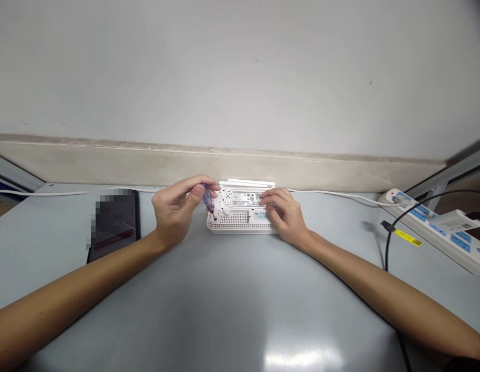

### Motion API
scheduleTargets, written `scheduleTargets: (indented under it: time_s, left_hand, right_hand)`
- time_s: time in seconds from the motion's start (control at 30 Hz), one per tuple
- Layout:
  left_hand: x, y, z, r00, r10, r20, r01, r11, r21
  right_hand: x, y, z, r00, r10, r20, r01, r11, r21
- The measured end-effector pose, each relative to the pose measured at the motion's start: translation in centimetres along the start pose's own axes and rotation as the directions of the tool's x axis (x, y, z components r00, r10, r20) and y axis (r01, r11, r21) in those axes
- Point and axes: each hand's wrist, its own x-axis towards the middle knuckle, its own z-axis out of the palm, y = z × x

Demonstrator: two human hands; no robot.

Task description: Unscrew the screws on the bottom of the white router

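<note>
A white router (235, 219) lies with its labelled, perforated underside up, near the wall. My left hand (180, 206) is closed around the clear purple handle of a small screwdriver (208, 199), held upright with its tip at a round hole in the router's near left corner. Across the router's right part rests my right hand (288, 214), its bent fingers on the label and the right end held beneath the palm. White antennas (247, 183) stick out along the router's far edge. The right end of the router is hidden by my right hand.
To the left lies a dark phone or tablet (115, 225), partly pixelated. A white power strip (437, 227) with blue sockets and plugged-in adapters sits at the right. A white cable (340, 195) runs along the wall, and a black cable (387, 253) with a yellow tag passes near my right forearm.
</note>
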Motion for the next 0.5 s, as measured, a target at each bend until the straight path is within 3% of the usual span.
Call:
scheduleTargets:
  time_s: [0.13, 0.23, 0.37, 0.5]
  left_hand:
    - [0.12, -0.28, -0.32, 0.986, 0.147, -0.084, -0.125, 0.968, 0.218]
    - [0.31, -0.23, -0.56, 0.98, 0.191, -0.062, -0.171, 0.955, 0.24]
    - [0.42, -0.1, -0.7, 0.989, 0.146, -0.015, -0.141, 0.971, 0.195]
    - [0.12, -0.09, -0.57, 0.999, 0.039, -0.001, -0.039, 0.996, 0.078]
  right_hand:
    - [-0.01, -0.05, -0.01, 1.0, -0.006, -0.004, 0.006, 1.0, 0.001]
    - [-0.01, 0.0, 0.04, 1.0, -0.011, -0.009, 0.011, 1.0, 0.003]
    - [0.01, 0.11, 0.11, 1.0, -0.008, -0.006, 0.008, 1.0, 0.003]
    - [0.0, 0.14, 0.11, 1.0, -0.007, -0.003, 0.007, 1.0, 0.001]
